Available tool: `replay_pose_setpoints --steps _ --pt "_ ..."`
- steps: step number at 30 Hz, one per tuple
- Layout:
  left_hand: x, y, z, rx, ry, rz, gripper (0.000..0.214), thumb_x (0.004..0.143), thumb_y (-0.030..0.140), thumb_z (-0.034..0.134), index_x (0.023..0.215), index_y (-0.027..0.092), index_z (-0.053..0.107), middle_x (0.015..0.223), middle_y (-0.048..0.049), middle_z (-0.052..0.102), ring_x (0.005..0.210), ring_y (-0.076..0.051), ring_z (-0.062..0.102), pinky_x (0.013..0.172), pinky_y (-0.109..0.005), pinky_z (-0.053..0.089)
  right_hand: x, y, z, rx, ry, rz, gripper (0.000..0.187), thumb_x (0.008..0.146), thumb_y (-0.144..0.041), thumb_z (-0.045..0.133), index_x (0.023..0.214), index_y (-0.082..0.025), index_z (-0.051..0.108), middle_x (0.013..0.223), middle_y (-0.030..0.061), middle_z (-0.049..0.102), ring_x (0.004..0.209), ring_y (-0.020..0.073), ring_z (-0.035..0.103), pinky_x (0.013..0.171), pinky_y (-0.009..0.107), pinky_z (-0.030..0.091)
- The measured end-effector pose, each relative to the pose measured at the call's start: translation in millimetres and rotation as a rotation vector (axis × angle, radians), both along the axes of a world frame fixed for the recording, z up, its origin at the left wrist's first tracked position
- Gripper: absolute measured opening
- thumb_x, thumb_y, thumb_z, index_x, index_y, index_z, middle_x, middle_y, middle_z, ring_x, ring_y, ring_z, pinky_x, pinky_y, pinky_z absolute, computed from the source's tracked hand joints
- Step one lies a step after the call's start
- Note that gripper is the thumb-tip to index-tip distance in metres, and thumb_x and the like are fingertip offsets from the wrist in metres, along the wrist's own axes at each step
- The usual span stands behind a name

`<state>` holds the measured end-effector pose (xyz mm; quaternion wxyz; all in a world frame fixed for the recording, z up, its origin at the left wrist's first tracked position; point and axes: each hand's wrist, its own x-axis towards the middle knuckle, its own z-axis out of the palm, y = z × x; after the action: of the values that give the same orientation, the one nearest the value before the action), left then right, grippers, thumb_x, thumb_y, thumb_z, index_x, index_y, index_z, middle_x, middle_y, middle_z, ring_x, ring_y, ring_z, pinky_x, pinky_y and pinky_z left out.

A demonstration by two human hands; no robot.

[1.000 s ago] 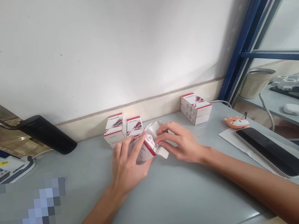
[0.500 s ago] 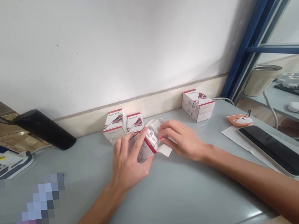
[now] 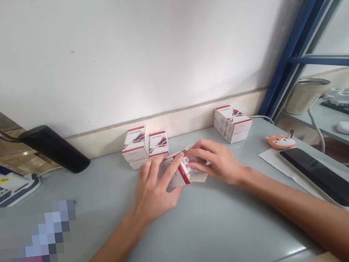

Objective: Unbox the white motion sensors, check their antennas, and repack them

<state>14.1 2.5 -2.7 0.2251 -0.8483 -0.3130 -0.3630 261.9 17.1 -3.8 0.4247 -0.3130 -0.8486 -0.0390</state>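
Observation:
My left hand (image 3: 155,187) is wrapped round a small white and red cardboard box (image 3: 175,176), tilted on its side just above or on the table. The box's end is open to the right, with its flaps out. In the opening sits a white plastic piece (image 3: 185,162), with some clear wrapping beside it. My right hand (image 3: 217,159) has its thumb and fingers closed at that opening, pinching at the white piece; its fingertips are partly hidden by the box and flap.
Similar boxes (image 3: 134,142) stand behind my left hand, a shorter one (image 3: 158,143) beside them. More boxes (image 3: 232,123) are stacked by the wall at right. A phone (image 3: 323,176) lies on white paper, near an orange animal-faced case (image 3: 280,140). A black cylinder (image 3: 56,148) leans at left.
The box has turned and shifted slightly right, its opening now facing more to the right. My right fingers have moved further in over the white piece.

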Motion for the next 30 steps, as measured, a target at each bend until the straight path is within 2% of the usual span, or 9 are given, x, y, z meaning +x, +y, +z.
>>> replay_pose_setpoints --steps 7,11,15,18,20,23,25,27,30 --pt "1.2 0.5 -1.5 -0.047 -0.039 0.003 0.082 0.083 0.02 0.078 0.157 0.03 0.045 0.128 -0.0135 0.065 0.114 -0.032 0.062 0.1 -0.046 0.051 0.0 1.5 0.3 0.104 -0.028 -0.026 0.026 0.108 -0.034 0.058 0.131 -0.027 0.066 0.095 0.004 0.067 0.078 0.0159 0.062 0.073 0.031 0.05" --pt "2.9 -1.0 -0.5 -0.059 -0.061 -0.006 0.084 0.083 0.018 0.079 0.158 0.031 0.043 0.127 -0.0125 0.065 0.113 -0.031 0.062 0.1 -0.045 0.05 -0.1 -0.1 2.2 0.138 0.009 -0.045 0.022 0.106 -0.034 0.061 0.125 -0.026 0.067 0.095 0.0037 0.067 0.073 0.0151 0.061 0.071 0.03 0.051" --pt "3.5 -0.8 -1.2 -0.096 -0.131 0.027 0.084 0.084 0.021 0.08 0.158 0.032 0.042 0.128 -0.0124 0.063 0.113 -0.031 0.06 0.101 -0.046 0.051 3.2 -1.6 5.4 0.161 0.189 -0.081 0.024 0.103 -0.026 0.061 0.127 -0.025 0.059 0.097 0.0047 0.067 0.075 0.0163 0.063 0.067 0.031 0.053" --pt "2.6 2.3 -3.7 -0.122 -0.202 0.058 0.084 0.085 0.027 0.082 0.158 0.032 0.041 0.127 -0.0127 0.063 0.112 -0.031 0.059 0.1 -0.047 0.05 8.1 -0.2 10.8 0.169 0.371 -0.235 0.022 0.102 -0.027 0.059 0.124 -0.025 0.056 0.097 0.005 0.066 0.076 0.0176 0.063 0.065 0.032 0.052" --pt "1.8 5.0 -5.1 -0.129 -0.23 0.086 0.083 0.086 0.03 0.082 0.158 0.031 0.04 0.124 -0.0125 0.063 0.109 -0.031 0.059 0.1 -0.047 0.049 12.0 3.0 14.1 0.075 0.391 -0.397 0.022 0.102 -0.032 0.057 0.123 -0.025 0.055 0.102 0.0052 0.067 0.076 0.0175 0.063 0.063 0.031 0.049" --pt "1.0 7.7 -6.3 -0.111 -0.236 0.121 0.082 0.087 0.031 0.081 0.158 0.03 0.04 0.123 -0.0126 0.063 0.108 -0.03 0.059 0.1 -0.046 0.047 17.3 11.2 11.9 -0.216 0.132 -0.577 0.019 0.103 -0.036 0.054 0.115 -0.024 0.061 0.105 0.0048 0.069 0.074 0.0174 0.065 0.058 0.03 0.04" --pt "1.0 8.1 -6.7 -0.087 -0.219 0.146 0.08 0.087 0.03 0.081 0.157 0.031 0.042 0.124 -0.013 0.063 0.111 -0.031 0.059 0.101 -0.046 0.046 19.7 17.6 4.1 -0.391 -0.092 -0.607 0.019 0.103 -0.035 0.053 0.11 -0.023 0.066 0.109 0.0055 0.07 0.076 0.0182 0.067 0.058 0.031 0.035" --pt "1.4 7.4 -7.1 -0.065 -0.202 0.195 0.074 0.087 0.029 0.08 0.153 0.031 0.048 0.125 -0.0131 0.063 0.113 -0.032 0.058 0.099 -0.046 0.044 20.8 22.7 -5.2 -0.503 -0.238 -0.59 0.023 0.104 -0.033 0.051 0.113 -0.023 0.069 0.111 0.0065 0.071 0.08 0.0203 0.07 0.059 0.031 0.035" --pt "2.3 5.3 -7.7 -0.057 -0.176 0.267 0.065 0.087 0.03 0.08 0.147 0.032 0.056 0.124 -0.0128 0.064 0.112 -0.033 0.057 0.092 -0.044 0.041 20.3 24.0 -10.4 -0.542 -0.282 -0.553 0.032 0.105 -0.03 0.05 0.131 -0.025 0.066 0.12 0.0081 0.07 0.083 0.0212 0.071 0.06 0.031 0.037"
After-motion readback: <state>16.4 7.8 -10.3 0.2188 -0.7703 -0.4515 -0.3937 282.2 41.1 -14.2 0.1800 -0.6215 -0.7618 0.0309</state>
